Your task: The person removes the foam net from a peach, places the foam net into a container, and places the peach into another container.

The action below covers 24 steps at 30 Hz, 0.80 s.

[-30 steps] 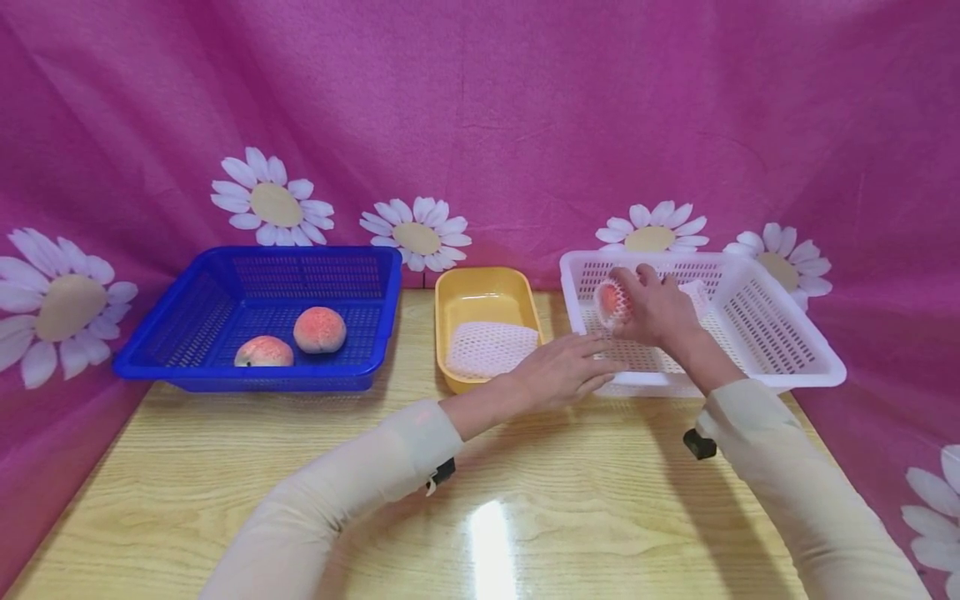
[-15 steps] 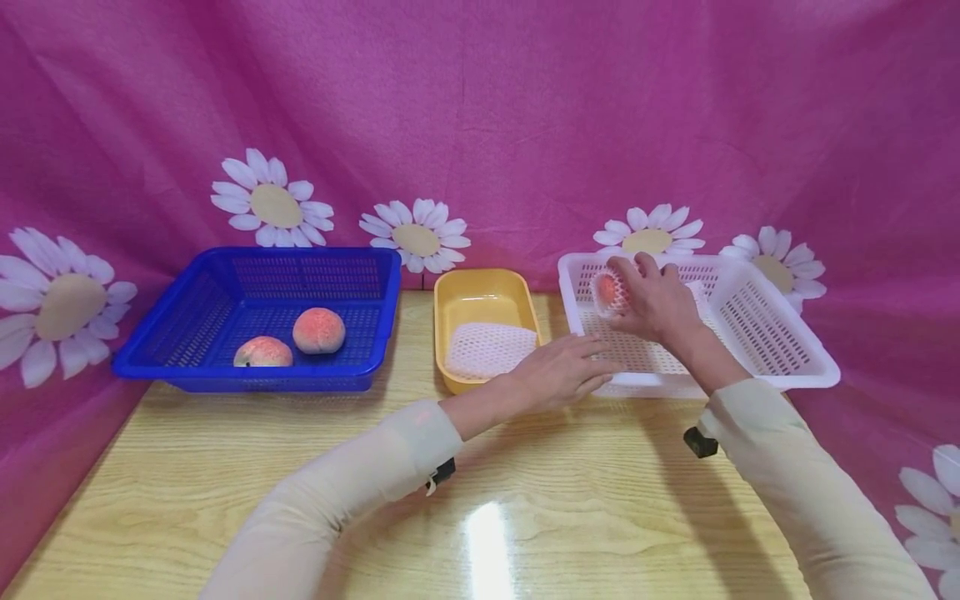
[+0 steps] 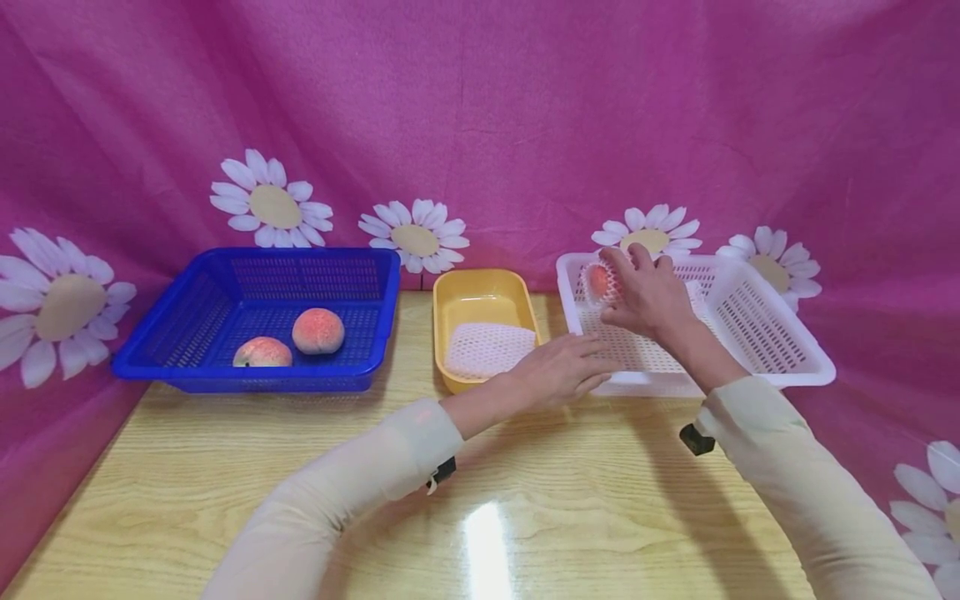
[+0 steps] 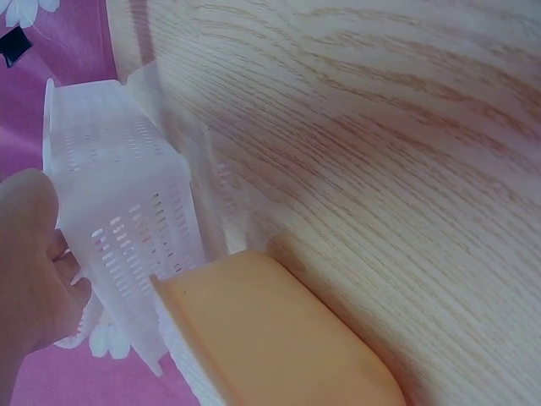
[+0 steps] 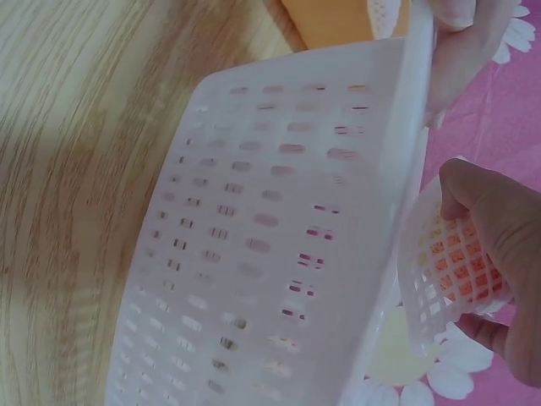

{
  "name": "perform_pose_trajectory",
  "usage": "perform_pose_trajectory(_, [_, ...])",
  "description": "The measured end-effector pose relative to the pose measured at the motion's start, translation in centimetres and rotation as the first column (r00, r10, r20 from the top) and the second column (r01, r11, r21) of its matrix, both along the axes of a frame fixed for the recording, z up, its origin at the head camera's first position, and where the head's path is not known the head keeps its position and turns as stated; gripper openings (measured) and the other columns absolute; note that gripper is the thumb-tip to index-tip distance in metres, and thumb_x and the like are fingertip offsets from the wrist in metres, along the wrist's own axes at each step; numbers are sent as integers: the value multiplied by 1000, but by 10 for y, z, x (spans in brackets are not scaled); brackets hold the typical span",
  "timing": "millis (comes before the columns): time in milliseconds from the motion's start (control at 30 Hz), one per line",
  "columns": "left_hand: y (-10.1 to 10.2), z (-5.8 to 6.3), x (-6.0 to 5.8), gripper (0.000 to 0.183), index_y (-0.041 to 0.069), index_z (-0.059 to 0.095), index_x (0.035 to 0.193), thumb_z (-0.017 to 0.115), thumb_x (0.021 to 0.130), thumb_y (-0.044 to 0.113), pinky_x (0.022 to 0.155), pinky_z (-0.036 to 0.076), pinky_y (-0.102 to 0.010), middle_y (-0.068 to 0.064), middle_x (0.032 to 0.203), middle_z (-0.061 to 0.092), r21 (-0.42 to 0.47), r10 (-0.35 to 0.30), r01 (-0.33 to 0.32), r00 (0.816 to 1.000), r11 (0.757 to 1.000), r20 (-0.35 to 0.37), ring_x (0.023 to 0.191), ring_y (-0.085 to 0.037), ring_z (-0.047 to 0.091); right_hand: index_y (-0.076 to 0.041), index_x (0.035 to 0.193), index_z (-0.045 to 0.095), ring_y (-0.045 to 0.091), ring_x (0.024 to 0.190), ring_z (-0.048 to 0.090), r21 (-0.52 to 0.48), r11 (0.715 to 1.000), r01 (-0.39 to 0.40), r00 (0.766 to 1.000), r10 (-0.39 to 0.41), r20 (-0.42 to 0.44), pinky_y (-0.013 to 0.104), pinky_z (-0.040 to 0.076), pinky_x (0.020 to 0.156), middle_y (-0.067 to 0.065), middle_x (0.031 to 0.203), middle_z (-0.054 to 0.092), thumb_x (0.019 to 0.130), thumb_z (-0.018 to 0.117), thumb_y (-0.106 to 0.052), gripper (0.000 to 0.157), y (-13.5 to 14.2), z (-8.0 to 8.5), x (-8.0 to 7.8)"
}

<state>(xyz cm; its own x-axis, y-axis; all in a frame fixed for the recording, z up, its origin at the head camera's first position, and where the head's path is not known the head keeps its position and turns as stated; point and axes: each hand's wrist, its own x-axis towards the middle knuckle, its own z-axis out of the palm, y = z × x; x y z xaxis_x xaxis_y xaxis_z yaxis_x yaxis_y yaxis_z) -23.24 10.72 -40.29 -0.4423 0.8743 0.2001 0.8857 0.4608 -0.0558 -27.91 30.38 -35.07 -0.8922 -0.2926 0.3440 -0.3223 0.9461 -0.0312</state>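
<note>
My right hand grips a peach in a white foam net over the left part of the white basket. Up close in the right wrist view, thumb and fingers hold the netted peach from both sides, its red skin showing through the mesh. My left hand lies at the basket's near left corner, its fingers extended over the rim. Beyond the right hand, another white foam net lies in the basket, partly hidden by that hand.
A yellow tray with flat white foam nets stands in the middle, left of the white basket. Farther left is a blue basket with two bare peaches. A pink flowered cloth hangs behind the table.
My right hand has shifted a little left and upward in the head view with the netted peach. My left hand has stayed at the basket corner.
</note>
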Motion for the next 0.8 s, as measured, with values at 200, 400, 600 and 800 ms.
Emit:
perform_pose_trajectory(200, [1,3,0,39,22,57,143,43,108,33,117,24,-33,3,142,57,-4,-4,4,1000,1000,-18,141,-21,39,-17,143,41,58,95,47,-14,1000,-15,1000,15,-16,64,51,61,28,134,41,65,78,-24,87,-3,4,2])
perform_pose_trajectory(400, [-7,6,-2,34,16,64,134,46,107,28,116,27,-30,2,134,63,86,-55,60,997,994,-63,133,-18,48,-18,144,42,57,94,47,-18,999,-33,999,32,-37,63,51,60,25,134,42,64,77,-25,88,-10,6,5])
perform_pose_trajectory(600, [-21,14,-3,30,13,66,130,51,105,22,111,34,-27,-3,131,64,210,-43,49,998,976,-35,126,-19,54,-18,142,42,55,92,47,-21,999,-48,998,47,-52,61,50,58,25,134,43,64,77,-25,86,-15,8,7])
perform_pose_trajectory(800, [-37,19,-2,26,11,66,125,53,104,17,89,52,-29,-4,118,66,363,-28,31,1000,931,-12,108,-20,60,-18,141,43,55,89,50,-14,998,-67,996,66,-54,61,51,57,23,133,44,65,81,-32,86,-22,7,9])
